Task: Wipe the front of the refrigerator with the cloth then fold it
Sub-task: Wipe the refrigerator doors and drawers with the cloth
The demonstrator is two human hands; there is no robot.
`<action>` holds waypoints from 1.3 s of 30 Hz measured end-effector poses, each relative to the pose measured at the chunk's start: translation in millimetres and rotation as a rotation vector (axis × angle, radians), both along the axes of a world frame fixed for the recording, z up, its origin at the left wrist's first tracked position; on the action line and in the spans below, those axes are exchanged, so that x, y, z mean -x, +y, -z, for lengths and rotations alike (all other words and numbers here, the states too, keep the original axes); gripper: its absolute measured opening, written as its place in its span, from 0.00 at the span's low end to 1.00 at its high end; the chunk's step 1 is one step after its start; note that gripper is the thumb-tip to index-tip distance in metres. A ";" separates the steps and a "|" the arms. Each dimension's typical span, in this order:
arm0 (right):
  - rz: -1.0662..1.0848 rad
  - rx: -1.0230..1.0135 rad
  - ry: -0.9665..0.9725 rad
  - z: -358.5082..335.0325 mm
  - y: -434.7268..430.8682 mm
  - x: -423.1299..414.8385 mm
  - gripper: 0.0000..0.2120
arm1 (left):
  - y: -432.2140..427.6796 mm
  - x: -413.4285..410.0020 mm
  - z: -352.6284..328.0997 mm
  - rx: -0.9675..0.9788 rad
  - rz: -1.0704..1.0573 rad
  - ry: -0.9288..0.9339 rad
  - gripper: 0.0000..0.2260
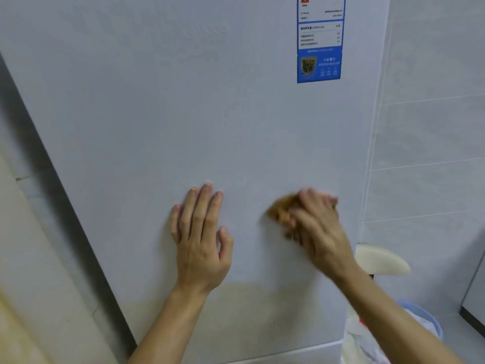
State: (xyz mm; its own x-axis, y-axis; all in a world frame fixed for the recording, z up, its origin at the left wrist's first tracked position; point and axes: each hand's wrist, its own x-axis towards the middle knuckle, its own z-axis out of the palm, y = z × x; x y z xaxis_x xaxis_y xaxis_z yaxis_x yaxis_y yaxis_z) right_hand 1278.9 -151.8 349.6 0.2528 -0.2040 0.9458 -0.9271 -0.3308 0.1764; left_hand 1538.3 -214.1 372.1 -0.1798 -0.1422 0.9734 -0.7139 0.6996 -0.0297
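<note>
The wiping stage was under way and, judging by the scene, not finished. The person's right hand (319, 227) gripped a bunched yellow-brown cloth (282, 208), fingers curled over it and pressing it against the white refrigerator door (183, 114). The cloth sat at about four o'clock from the middle of the view. Both hand and cloth were blurred, which suggested a stroke in progress.

The left hand (200, 240) lay at roughly nine o'clock from the cloth and apart from it. It was flat on the door with fingers straight and close together, holding nothing and apparently bracing.

How much of the door had been covered could not be told, since no streaks or damp marks showed on the white surface. A faint yellowish patch (249, 298) lay at six o'clock below the hands. Whether it was a stain or a reflection was unclear, and if a stain, it probably awaited the cloth. The area up toward the blue energy label (319, 48) at one o'clock showed no sign either way.

Folding clearly had not begun, as the cloth was crumpled in one hand. That step would likely need both hands off the door.

At four to five o'clock, beside the refrigerator, stood a blue bin (430, 324) lined with a white plastic bag (367, 342), against a tiled wall (433, 127).
</note>
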 end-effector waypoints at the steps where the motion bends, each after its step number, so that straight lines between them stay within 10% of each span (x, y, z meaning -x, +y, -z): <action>1: 0.002 0.065 -0.091 -28.4 -2.0 -4.2 0.15 | -1.9 -4.9 -1.0 0.007 -0.002 0.000 0.26; 7: 0.085 0.235 -0.370 -74.6 -21.4 -58.9 0.18 | -10.8 -32.0 -3.9 0.007 -0.018 0.024 0.25; 18: 0.107 -0.270 0.419 100.0 0.6 -69.2 0.31 | -15.6 -43.1 2.2 0.003 0.027 0.000 0.26; 30: 0.079 0.084 -0.654 -69.4 -25.0 -100.0 0.28 | -17.4 -55.8 3.7 -0.023 0.009 0.008 0.26; 39: -0.030 -0.245 0.323 71.8 -25.8 -147.8 0.33 | -17.7 -73.1 -0.7 -0.062 0.097 0.105 0.24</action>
State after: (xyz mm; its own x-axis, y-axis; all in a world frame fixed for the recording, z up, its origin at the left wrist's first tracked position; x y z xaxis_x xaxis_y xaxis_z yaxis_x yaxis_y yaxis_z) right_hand 1426.7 -177.5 277.8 0.5383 -0.4014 0.7410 -0.8261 -0.4252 0.3698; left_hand 1611.3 -231.8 372.8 -0.0931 -0.1893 0.9775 -0.6395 0.7638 0.0870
